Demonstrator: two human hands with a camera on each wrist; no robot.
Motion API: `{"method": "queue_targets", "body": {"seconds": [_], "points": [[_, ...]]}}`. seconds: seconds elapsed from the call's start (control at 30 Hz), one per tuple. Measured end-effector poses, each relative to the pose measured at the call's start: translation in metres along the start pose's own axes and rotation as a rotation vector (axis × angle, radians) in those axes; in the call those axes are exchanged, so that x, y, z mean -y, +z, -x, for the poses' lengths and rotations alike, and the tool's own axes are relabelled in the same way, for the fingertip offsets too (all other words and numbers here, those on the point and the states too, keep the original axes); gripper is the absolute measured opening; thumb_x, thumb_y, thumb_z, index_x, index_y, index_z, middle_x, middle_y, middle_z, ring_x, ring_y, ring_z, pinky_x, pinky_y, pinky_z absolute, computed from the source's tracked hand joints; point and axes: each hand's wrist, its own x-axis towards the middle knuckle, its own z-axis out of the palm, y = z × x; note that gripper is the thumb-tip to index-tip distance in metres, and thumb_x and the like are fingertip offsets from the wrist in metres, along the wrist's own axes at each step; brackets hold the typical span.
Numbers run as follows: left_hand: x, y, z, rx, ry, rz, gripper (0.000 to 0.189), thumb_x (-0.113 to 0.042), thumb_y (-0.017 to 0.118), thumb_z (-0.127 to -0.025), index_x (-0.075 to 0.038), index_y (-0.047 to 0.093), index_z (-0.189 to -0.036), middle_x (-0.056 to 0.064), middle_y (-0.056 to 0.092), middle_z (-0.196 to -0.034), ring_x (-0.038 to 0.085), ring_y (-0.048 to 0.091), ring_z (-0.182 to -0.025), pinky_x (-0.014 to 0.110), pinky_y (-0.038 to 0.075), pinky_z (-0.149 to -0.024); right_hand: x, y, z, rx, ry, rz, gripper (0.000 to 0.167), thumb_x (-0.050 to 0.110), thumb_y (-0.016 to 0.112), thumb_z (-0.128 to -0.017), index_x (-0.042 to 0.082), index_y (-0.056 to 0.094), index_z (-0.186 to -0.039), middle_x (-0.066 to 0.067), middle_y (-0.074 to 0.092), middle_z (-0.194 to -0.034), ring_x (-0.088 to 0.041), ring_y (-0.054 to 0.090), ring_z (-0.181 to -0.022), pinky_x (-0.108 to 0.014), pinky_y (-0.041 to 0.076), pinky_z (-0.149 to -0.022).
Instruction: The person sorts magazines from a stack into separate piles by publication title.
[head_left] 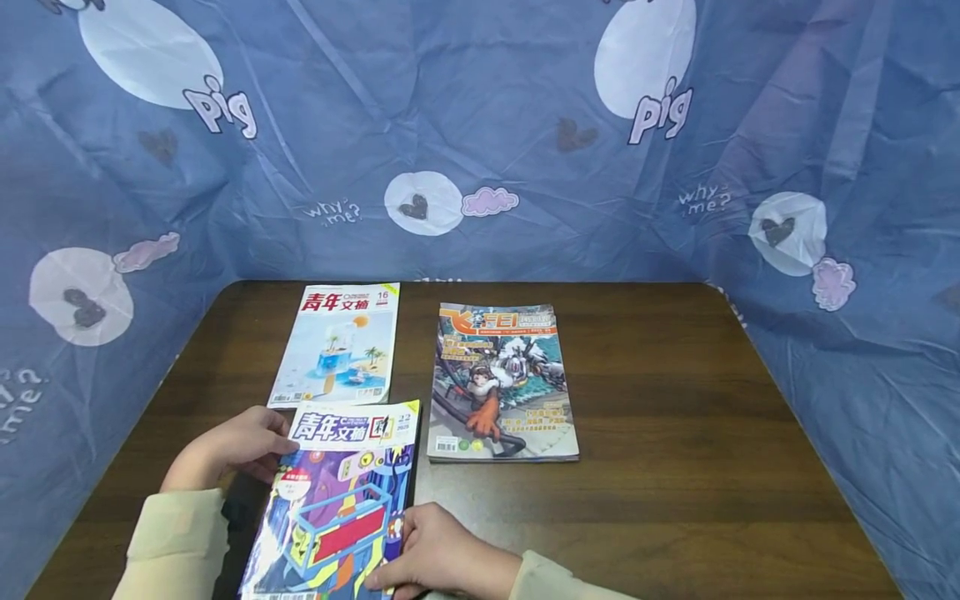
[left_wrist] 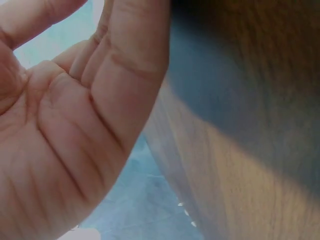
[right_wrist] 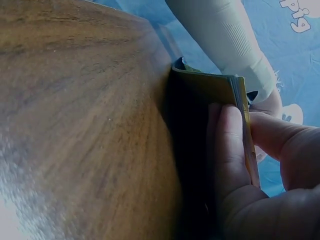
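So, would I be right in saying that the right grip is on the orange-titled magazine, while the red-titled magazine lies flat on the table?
Not quite: the head view shows the right grip on the purple-covered magazine, at its right edge, with the orange-titled magazine lying untouched. The red-titled magazine does lie flat on the table, as you say.

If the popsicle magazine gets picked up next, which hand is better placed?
Probably the left hand: it grips the purple magazine near its upper left edge, close to the lower edge of the popsicle magazine. The right hand grips lower down, farther away. Both are occupied, though.
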Motion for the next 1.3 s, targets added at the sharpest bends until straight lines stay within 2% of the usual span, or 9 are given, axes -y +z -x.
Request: {"method": "queue_targets", "body": {"seconds": [0.13, 0.27, 0.43, 0.57, 0.73, 0.87, 1.0, 1.17, 1.3], "points": [[-0.001, -0.002, -0.001, -0.024, -0.007, -0.034, 0.025, -0.009, 0.068, -0.096, 0.013, 0.060, -0.102, 0.016, 0.066, -0.085, 0.028, 0.068, -0.071, 0.042, 0.061, -0.067, 0.002, -0.001, 0.002, -0.037, 0.020, 0.042, 0.016, 0.004, 0.087, -0.080, 0.006, 0.071, -0.079, -0.009, 0.071, -0.068, -0.009, 0.065, -0.051, -0.022, 0.054, -0.047], [-0.002, -0.004, -0.001, -0.046, -0.022, -0.053, 0.032, -0.018, 0.070, -0.096, 0.013, 0.063, -0.101, 0.014, 0.067, -0.081, 0.026, 0.067, -0.069, 0.041, 0.060, -0.065, 0.005, -0.003, 0.004, -0.081, 0.020, 0.131, 0.028, 0.012, 0.090, -0.078, 0.002, 0.065, -0.069, -0.009, 0.067, -0.060, -0.008, 0.061, -0.044, -0.021, 0.051, -0.043], [-0.007, -0.005, -0.002, -0.090, -0.048, -0.061, 0.040, -0.025, 0.069, -0.097, 0.014, 0.062, -0.102, 0.014, 0.067, -0.080, 0.026, 0.067, -0.069, 0.040, 0.060, -0.065, 0.004, -0.011, 0.005, -0.101, -0.066, 0.264, 0.035, 0.016, 0.085, -0.082, 0.004, 0.061, -0.061, -0.004, 0.059, -0.047, -0.004, 0.054, -0.036, -0.018, 0.045, -0.037], [-0.013, -0.005, 0.001, -0.141, -0.065, -0.068, 0.045, -0.027, 0.066, -0.099, 0.018, 0.059, -0.106, 0.016, 0.066, -0.080, 0.027, 0.067, -0.067, 0.040, 0.060, -0.064, 0.003, -0.015, 0.006, -0.123, -0.145, 0.324, 0.033, 0.016, 0.082, -0.083, 0.008, 0.057, -0.063, -0.001, 0.057, -0.047, -0.005, 0.055, -0.037, -0.017, 0.044, -0.038], [-0.028, -0.003, 0.001, -0.232, -0.051, -0.117, 0.049, -0.028, 0.062, -0.100, 0.020, 0.056, -0.108, 0.018, 0.066, -0.079, 0.026, 0.065, -0.064, 0.039, 0.058, -0.061, 0.011, -0.022, 0.010, -0.168, -0.207, 0.336, 0.031, 0.016, 0.082, -0.085, 0.011, 0.058, -0.066, 0.002, 0.057, -0.046, -0.005, 0.057, -0.038, -0.019, 0.045, -0.040], [-0.048, 0.003, 0.000, -0.293, -0.023, -0.153, 0.054, -0.032, 0.061, -0.101, 0.020, 0.055, -0.112, 0.021, 0.065, -0.084, 0.027, 0.064, -0.068, 0.038, 0.058, -0.062, 0.019, -0.032, 0.010, -0.190, -0.255, 0.353, 0.031, 0.017, 0.081, -0.087, 0.013, 0.058, -0.067, 0.005, 0.057, -0.045, -0.005, 0.056, -0.038, -0.020, 0.044, -0.040], [-0.071, 0.013, -0.002, -0.350, 0.098, -0.146, 0.055, -0.034, 0.060, -0.102, 0.018, 0.055, -0.118, 0.024, 0.066, -0.094, 0.031, 0.068, -0.078, 0.042, 0.058, -0.070, 0.031, -0.047, 0.007, -0.224, -0.314, 0.350, 0.026, 0.016, 0.080, -0.087, 0.012, 0.062, -0.069, 0.005, 0.060, -0.050, -0.007, 0.058, -0.041, -0.023, 0.046, -0.042], [-0.098, 0.034, -0.011, -0.562, 0.372, -0.093, 0.037, -0.020, 0.059, -0.102, 0.013, 0.064, -0.118, 0.023, 0.071, -0.097, 0.030, 0.073, -0.078, 0.038, 0.055, -0.069, 0.049, -0.077, 0.005, -0.320, -0.404, 0.326, 0.015, 0.011, 0.080, -0.087, 0.000, 0.069, -0.088, 0.001, 0.068, -0.072, -0.011, 0.065, -0.060, -0.025, 0.054, -0.055], [-0.113, 0.055, -0.021, -0.649, 0.454, -0.007, 0.030, -0.015, 0.060, -0.100, 0.010, 0.068, -0.116, 0.020, 0.072, -0.096, 0.028, 0.073, -0.079, 0.027, 0.053, -0.066, 0.060, -0.108, 0.008, -0.445, -0.425, 0.304, 0.022, 0.012, 0.077, -0.090, -0.004, 0.070, -0.104, -0.003, 0.071, -0.087, -0.018, 0.069, -0.076, -0.029, 0.057, -0.066]]}}
